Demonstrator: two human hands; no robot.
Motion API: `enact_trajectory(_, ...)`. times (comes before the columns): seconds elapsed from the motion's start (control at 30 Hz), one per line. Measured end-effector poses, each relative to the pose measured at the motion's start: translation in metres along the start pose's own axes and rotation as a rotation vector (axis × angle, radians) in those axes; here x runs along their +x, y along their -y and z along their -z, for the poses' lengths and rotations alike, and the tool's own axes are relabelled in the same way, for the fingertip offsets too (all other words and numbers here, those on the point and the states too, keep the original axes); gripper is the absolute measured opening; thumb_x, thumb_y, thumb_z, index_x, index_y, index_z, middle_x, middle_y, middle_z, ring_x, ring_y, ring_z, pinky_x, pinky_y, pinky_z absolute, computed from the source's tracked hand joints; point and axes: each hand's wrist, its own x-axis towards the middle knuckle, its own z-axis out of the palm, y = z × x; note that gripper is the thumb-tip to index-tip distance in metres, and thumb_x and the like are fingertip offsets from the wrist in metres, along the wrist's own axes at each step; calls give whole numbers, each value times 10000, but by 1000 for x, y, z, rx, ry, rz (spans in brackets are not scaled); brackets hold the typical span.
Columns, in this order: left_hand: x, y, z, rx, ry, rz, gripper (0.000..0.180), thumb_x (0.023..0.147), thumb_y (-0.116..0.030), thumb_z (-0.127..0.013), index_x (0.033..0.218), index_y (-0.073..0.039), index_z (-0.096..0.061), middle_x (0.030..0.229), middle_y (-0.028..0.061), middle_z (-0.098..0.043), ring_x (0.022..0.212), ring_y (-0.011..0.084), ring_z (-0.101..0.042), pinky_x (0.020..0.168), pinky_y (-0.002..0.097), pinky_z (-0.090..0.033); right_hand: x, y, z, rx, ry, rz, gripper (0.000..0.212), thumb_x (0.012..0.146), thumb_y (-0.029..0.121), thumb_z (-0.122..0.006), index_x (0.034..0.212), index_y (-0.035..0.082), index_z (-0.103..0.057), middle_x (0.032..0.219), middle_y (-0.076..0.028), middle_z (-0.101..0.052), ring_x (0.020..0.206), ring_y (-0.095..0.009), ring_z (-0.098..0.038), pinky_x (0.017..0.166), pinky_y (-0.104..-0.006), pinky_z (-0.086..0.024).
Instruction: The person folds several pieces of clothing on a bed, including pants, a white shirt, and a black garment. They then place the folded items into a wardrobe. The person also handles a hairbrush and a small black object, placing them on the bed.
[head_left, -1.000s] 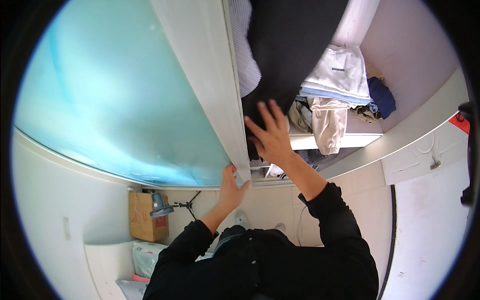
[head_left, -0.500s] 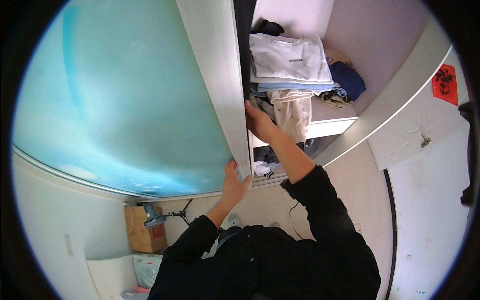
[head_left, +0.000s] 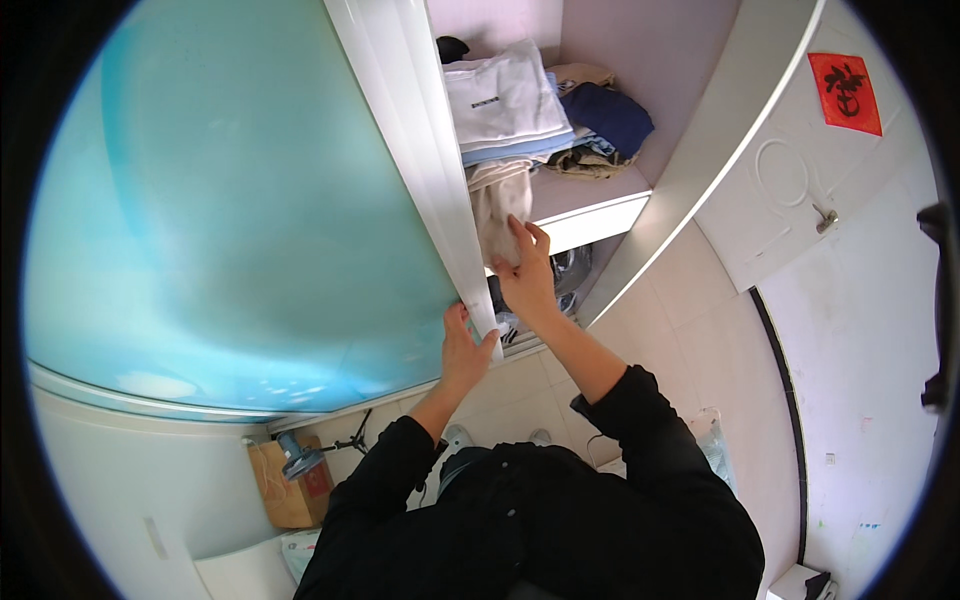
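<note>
A sliding wardrobe door with a glossy turquoise panel [head_left: 260, 210] and a wide white frame [head_left: 405, 130] fills the left. Low on that frame, my left hand [head_left: 465, 352] grips its edge, thumb on the right side and fingers on the panel side. In the opening, beige cloth [head_left: 500, 205] hangs over the shelf front. Against it is my right hand [head_left: 530, 280], fingers bent and apart; whether the tips press into the cloth I cannot tell. On the shelf lie a folded white shirt [head_left: 505, 100], light blue cloth [head_left: 520, 149] and a dark blue bundle [head_left: 612, 118].
Below the shelf [head_left: 595, 222] is a lower compartment with dark items. A white door [head_left: 770, 235] with a red paper square [head_left: 846, 93] stands to the right. Behind my left arm are a cardboard box [head_left: 290, 500], a small grey fan [head_left: 300, 457] and a black tripod [head_left: 355, 435].
The sliding door has moved right across the shelf, hiding part of the white shirt. My right hand has left the door's edge for the hanging beige cloth. My left hand stays on the frame.
</note>
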Motion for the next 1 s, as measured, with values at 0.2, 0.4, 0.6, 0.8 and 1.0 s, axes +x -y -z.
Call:
enact_trajectory(0.2,13,-13,-39,-89,25,50,785,833,-117,-844,1436,4,-356,1390,212,-486,1302,345,-539,1036,448,-502,89,-40,1,126,55,303,447,803,-1,-690,1243,71,-677,1156,-165,-674,1088,-390,-664,891,-431,-564)
enact_trajectory(0.4,25,-31,-76,-11,37,25,770,816,-157,-857,1404,-1,-387,1367,199,-495,1284,348,-547,1030,440,-502,163,-63,-4,-405,197,892,275,882,168,-625,1124,75,-716,1117,-127,-710,1064,-302,-663,932,-443,-537)
enact_trajectory(0.6,33,-36,-111,-41,49,-41,762,819,-189,-849,1387,0,-377,1342,217,-500,1253,374,-563,1010,457,-498,162,-86,13,-65,476,391,406,996,200,-574,1378,72,-624,1288,-192,-682,1231,-315,-641,1038,-476,-505)
enact_trajectory(0.8,44,-44,-148,31,95,-91,792,825,-195,-838,1412,23,-354,1367,245,-490,1286,413,-540,1054,478,-474,90,-134,133,376,275,25,418,1016,-11,-606,1429,20,-552,1341,-126,-672,1128,-192,-681,938,-330,-567)
enact_trajectory(1.0,55,-62,-174,-29,208,-62,781,845,-125,-839,1444,-9,-353,1406,205,-507,1331,341,-544,1051,441,-513,14,-113,175,-335,-232,334,915,748,372,-905,1463,-16,-487,1628,-247,-344,1501,-454,-323,1182,-546,-323)
